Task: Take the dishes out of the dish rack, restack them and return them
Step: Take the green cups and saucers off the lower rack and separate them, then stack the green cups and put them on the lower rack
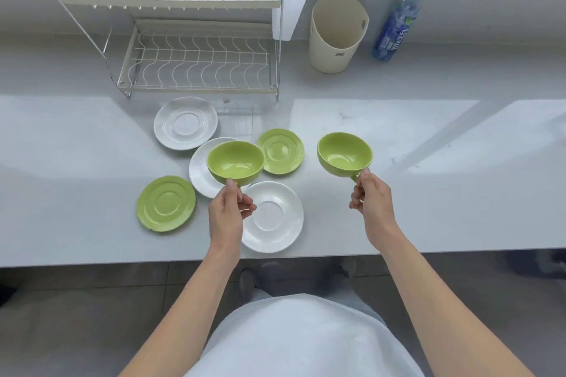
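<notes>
The two-tier wire dish rack point(196, 40) stands empty at twelve o'clock on the grey counter point(428, 193). Five saucers lie before it: white ones point(185, 122), point(200, 174), point(275, 217) and green ones point(165, 203), point(283, 150), the middle white one partly under the nearest white one. The left hand point(228, 211) pinches a green cup point(235, 162) by its handle over the saucers; the right hand point(369, 200) pinches another green cup point(344, 154) likewise at two o'clock. Both cups look stiff, glossy, probably light but breakable; the handle gives the surest hold, the smooth bowl wall likely slips.
</notes>
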